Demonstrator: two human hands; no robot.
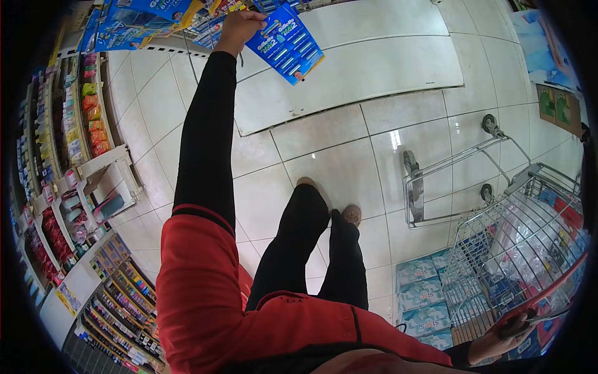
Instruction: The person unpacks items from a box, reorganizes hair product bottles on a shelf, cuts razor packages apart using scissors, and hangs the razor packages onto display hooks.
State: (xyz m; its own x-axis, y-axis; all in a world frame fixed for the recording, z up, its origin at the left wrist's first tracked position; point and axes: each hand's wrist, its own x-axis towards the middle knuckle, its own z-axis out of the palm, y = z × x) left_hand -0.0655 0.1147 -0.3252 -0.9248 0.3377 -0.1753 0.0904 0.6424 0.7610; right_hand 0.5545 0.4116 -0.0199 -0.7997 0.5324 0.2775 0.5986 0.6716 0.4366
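Observation:
My left hand (242,30) is stretched far out at the top of the head view. Its fingers are closed on the corner of a blue Gillette razor card (288,47), printed with rows of razors. More blue razor cards (134,28) hang on the display just left of that hand. At the lower right my right hand (496,346) is closed beside the red edge of a wire shopping cart (479,274). A dark object lies at its fingers, and I cannot make out what it grips.
Clear plastic-wrapped goods (520,234) lie in the cart. Light blue boxes (420,293) are stacked beside it. Shelves of small packets (93,112) and cosmetics (121,305) line the left. A white panel (349,81) lies on the tiled floor ahead of my feet.

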